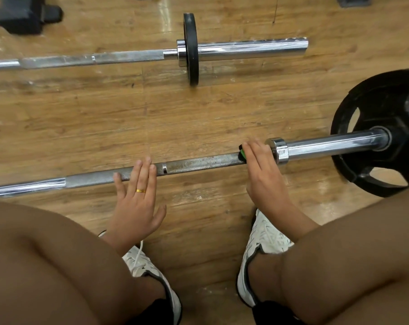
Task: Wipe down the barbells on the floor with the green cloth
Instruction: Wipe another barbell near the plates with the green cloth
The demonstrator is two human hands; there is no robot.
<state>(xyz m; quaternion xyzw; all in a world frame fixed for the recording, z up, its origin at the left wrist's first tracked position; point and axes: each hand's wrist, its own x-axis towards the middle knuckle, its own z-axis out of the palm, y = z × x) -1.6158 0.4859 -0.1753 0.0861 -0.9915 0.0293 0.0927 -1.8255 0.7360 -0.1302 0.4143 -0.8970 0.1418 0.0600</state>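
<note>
The near barbell lies across the wooden floor in front of me, with a large black plate on its right sleeve. My left hand rests its straight fingers on the knurled shaft left of centre. My right hand lies flat over the shaft just left of the chrome collar and presses the green cloth onto the bar. Only a small green edge of the cloth shows by the fingertips. The far barbell lies parallel farther away, carrying a small black plate.
I am squatting, with both knees and white shoes close under the near bar. A black block sits at the far left and a dark object at the far right. Bare wooden floor lies between the two barbells.
</note>
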